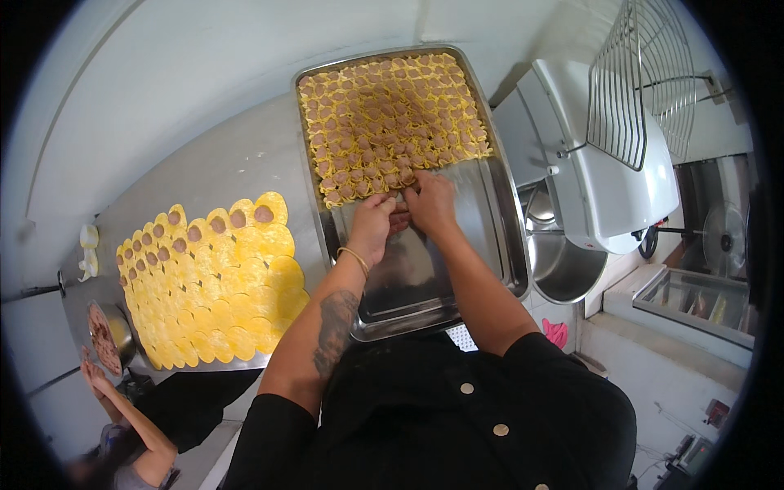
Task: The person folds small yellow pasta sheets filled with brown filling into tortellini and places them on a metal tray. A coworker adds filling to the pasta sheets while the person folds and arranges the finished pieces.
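Note:
A large metal tray [437,306] lies before me. Its far part is packed with rows of small open-topped dumplings [384,114], yellow wrappers round brownish-pink filling. At the near edge of these rows my two hands meet. My left hand [376,227] is bent with its fingertips drawn together just below the front row. From the right, my right hand [433,202] has its fingers curled in, one fingertip against the last dumpling of that row. Whatever lies between the fingers is hidden. Left of the tray, overlapping round yellow wrappers [220,286] cover the tabletop, some topped with balls of filling [194,233].
A bowl of pink filling [104,339] stands at the table's left end, beside another person's hands [98,377]. At right are a white mixer [621,163] with a wire guard [621,90] and a steel bowl [563,265]. A pink cloth [554,332] lies low at right.

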The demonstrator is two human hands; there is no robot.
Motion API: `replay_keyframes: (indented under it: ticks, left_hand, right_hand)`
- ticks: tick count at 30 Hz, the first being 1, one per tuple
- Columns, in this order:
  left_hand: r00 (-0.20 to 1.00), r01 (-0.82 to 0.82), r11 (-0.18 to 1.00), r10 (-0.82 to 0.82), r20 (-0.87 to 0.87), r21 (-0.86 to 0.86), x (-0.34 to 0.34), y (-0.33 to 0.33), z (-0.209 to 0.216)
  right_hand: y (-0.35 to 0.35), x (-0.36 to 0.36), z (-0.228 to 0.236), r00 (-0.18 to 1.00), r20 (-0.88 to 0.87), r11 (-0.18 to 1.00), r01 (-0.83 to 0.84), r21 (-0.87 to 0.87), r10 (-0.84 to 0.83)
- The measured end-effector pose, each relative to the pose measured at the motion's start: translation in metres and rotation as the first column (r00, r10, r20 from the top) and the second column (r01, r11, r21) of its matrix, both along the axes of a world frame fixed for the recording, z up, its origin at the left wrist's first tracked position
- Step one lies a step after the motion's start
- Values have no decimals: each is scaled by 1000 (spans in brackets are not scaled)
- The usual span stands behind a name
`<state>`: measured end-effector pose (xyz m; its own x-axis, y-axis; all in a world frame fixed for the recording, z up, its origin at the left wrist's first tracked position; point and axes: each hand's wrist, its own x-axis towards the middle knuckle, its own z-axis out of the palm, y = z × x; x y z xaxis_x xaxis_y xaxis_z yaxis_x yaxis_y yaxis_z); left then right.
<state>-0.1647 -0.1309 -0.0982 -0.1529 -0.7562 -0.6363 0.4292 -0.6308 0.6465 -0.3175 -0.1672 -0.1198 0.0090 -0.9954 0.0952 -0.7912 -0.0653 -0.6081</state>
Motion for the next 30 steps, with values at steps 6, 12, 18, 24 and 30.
replay_keyframes:
  ticks: [6, 12, 18, 24, 30]
  left_hand:
    - [979, 90, 993, -103, -175, -79, 47, 68, 43]
    - [971, -187, 976, 168, -169, -107, 157, 167, 81]
    - [916, -371, 923, 347, -202, -100, 240, 224, 75]
    - [944, -279, 953, 249, -215, -123, 299, 224, 68]
    - [919, -383, 893, 342, -198, -237, 370, 147, 70]
  right_hand:
    - [26, -2, 38, 987, 116, 993, 105, 50, -110]
    - [0, 123, 80, 842, 302, 893, -399, -208, 447]
    - [-61, 355, 71, 583, 56, 585, -810, -27, 810]
    - [-77, 501, 50, 319, -282, 360, -927, 105, 905]
    - [-112, 420, 62, 367, -665, 602, -782, 159, 651]
